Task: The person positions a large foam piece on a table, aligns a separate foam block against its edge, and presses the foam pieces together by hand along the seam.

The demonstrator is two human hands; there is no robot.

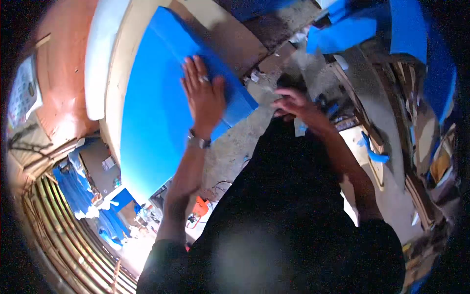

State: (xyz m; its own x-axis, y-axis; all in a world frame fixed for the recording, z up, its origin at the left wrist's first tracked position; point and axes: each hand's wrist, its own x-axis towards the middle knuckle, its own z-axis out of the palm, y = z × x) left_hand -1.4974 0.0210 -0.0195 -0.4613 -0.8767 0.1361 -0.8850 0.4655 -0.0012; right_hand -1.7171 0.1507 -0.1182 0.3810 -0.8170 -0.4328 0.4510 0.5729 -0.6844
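Observation:
My left hand [204,103] lies flat on a large blue foam sheet [152,93], fingers stretched out, with a ring and a wristband showing. Along its right side the sheet has a thick folded or stepped edge [235,98]. Off to the right of the sheet, my right hand [293,104] hangs in the air, slightly blurred. Its fingers are loosely bent and apart, with nothing visible between them. Beneath it are a dark shoe or similar dark shape and the concrete floor.
Blue foam offcuts [342,36] and wooden strips [406,108] lie at the right. A white foam piece [103,59] and a brownish-orange panel [63,78] stand at the left. An orange object [199,207] sits on the floor below, near a slatted wall [63,235].

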